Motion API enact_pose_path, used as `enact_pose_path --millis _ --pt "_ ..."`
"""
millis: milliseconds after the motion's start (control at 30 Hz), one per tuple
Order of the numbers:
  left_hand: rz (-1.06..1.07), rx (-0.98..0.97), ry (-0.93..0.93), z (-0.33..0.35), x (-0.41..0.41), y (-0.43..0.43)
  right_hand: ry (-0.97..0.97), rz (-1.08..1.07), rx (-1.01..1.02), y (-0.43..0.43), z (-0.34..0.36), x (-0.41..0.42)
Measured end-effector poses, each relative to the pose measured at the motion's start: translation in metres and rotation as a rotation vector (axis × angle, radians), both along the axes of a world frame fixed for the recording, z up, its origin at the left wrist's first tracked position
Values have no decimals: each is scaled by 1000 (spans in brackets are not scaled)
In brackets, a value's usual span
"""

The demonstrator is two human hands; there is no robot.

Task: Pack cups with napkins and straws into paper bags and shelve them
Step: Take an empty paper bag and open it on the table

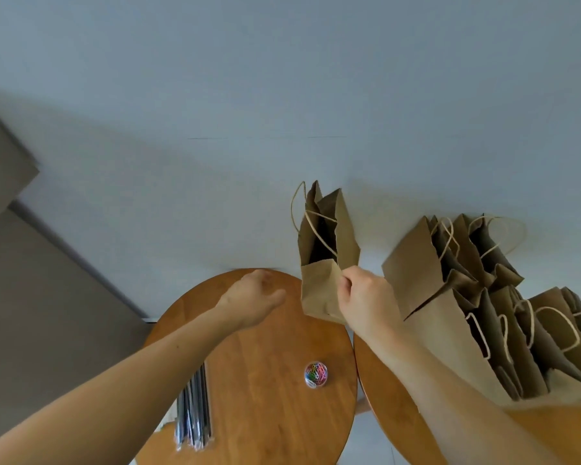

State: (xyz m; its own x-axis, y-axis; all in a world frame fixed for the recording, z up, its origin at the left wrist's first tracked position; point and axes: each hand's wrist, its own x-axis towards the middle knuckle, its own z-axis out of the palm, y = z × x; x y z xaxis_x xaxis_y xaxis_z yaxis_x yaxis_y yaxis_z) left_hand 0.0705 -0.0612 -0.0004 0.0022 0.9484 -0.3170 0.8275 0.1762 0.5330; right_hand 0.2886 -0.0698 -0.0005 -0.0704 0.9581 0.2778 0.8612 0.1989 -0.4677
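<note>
Right hand [366, 297] pinched the open paper bag [319, 290] by its rim at the left table's [265, 414] far right edge; left hand [255, 297] hung loose, empty, beside it. Straws [195, 414] lay near-left, paperclip tub [315, 374] right; spare bags [450, 330] crowded the right table [393, 414]

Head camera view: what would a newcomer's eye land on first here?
The right hand pinches the edge of an open brown paper bag in the middle of the view. To its right, a cluster of handled paper bags crowds the right round table. On the left round table sits a small clear container of coloured paper clips.
</note>
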Motion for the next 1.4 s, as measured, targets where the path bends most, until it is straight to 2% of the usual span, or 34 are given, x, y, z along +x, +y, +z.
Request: enact_pose_path --millis 167,467,633,700,1000,1200,1300,1400 --pt "84 -64 -160 -9 -47 -34 -29 24 -133 -39 -22 -53" --pt "106 -326 -174 -59 -88 -102 -119 152 -488 -113 -68 -108" --pt "154 -343 -128 -79 -89 -122 -150 289 -736 -132 -66 -108" --pt "133 -357 -139 -81 -86 -127 -140 260 -799 -133 -67 -108" --pt "147 -381 -17 -86 -67 -119 91 -36 -750 -111 -75 -132" --pt "259 -347 138 -88 -75 -118 -178 -120 -715 -102 -82 -101" --pt "322 -299 184 -90 -96 -123 -184 -170 -723 -102 -85 -77" --pt "354 -279 141 -94 -104 -130 -177 -152 -723 -105 -88 -74"
